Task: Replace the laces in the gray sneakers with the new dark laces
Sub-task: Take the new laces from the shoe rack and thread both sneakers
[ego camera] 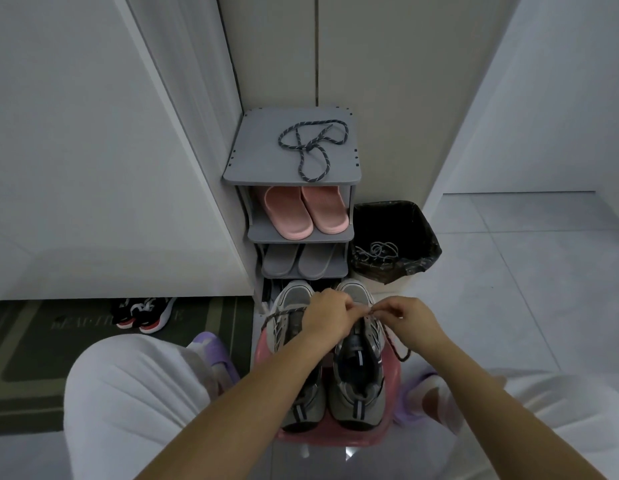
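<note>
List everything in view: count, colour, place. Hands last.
stool: 1, pink, between the knees
gray sneakers: 2, gray, on stool
dark lace: 1, dark, across sneakers, being threaded
shoe rack: 1, gray, against wall
spare lace: 1, dark, on rack top
pink slippers: 2, pink, upper shelf
gray slippers: 2, gray, shelf below
bin: 1, black-lined, right of rack
old laces: tangle, pale, inside bin
doormat: 1, green, floor left
black sneakers: 2, black-red-white, on doormat
purple slippers: 2, purple, on feet
left hand: 1, grips dark lace
right hand: 1, pinches dark lace
</note>
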`<state>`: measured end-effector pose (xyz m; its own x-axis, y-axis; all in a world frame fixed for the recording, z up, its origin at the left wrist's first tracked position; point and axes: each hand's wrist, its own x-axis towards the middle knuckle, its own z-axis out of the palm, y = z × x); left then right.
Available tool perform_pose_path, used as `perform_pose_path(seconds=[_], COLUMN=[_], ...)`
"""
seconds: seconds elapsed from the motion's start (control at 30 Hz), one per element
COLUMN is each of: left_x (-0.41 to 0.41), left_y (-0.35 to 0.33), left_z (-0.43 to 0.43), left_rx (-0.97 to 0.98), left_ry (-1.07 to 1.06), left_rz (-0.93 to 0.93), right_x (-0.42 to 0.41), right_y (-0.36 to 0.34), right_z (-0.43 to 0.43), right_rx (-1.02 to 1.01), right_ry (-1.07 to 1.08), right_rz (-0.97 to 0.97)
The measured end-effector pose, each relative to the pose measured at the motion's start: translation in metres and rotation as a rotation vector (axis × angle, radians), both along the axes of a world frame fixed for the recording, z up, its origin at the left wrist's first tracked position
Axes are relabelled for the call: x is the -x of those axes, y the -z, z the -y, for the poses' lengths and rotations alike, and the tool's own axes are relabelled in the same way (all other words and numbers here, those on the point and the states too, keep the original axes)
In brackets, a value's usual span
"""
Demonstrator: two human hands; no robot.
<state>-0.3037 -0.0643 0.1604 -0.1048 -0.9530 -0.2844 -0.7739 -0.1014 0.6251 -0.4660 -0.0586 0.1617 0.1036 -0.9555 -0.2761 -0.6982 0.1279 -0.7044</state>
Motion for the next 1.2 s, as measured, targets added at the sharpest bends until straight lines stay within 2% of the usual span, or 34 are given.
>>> perform_pose_path(seconds=[0.1,0.17,0.37,0.53,0.8,1.03,1.2], left_x=[0.001,0.002,0.007,0.009,0.012,0.011,0.012], left_y=[0.014,0.019,0.023,0.026,0.029,0.031,0.031], left_z=[-0.002,-0.005,-0.007,-0.005,-0.005,-0.005,-0.006], left_rx=[0.043,0.056,-0.032,-0.096,-0.100,-0.099,-0.108], left_ry=[0.064,0.085,0.069,0.035,-0.007,-0.020,-0.028], left_rz=[0.103,0.124,0.134,0.093,0.055,0.049,0.047], right_x=[0.010,0.011,0.000,0.001,-0.003,0.003,0.000], right_y=[0.011,0.015,0.020,0.023,0.025,0.021,0.021], right_z=[0.007,0.010,0.020,0.024,0.029,0.037,0.036], right_rx=[0.011,-0.018,-0.014,0.011,0.004,-0.001,0.009], right_ry=[-0.027,-0.051,-0.031,-0.047,-0.048,-0.176,-0.189], right_rz=[-0.293,-0.356,-0.334,-0.387,-0.326,-0.435,-0.458])
